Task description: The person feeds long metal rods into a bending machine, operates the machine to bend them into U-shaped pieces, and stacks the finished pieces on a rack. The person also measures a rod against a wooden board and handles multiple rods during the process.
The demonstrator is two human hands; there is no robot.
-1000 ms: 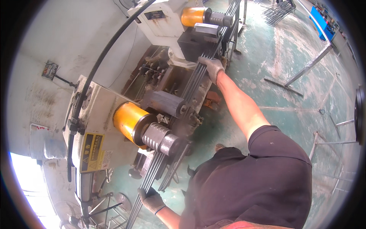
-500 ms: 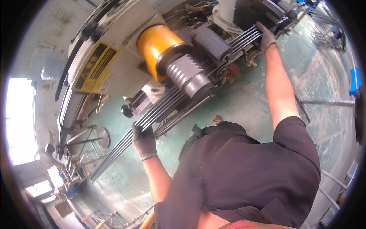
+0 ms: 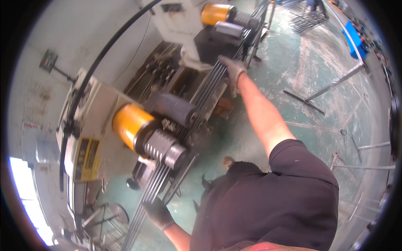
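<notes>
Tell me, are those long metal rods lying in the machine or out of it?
In it. The rods run past the grooved roller, with the left hand gripping one end and the right hand on the other.

Worn green floor (image 3: 318, 75), pale wall (image 3: 63, 37)

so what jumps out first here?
The yellow drum at centre-left of the machine, with a ribbed grey roller at its end. A bundle of rods runs diagonally through; the gloved right hand grips it up top, the left hand near the bottom.
</notes>
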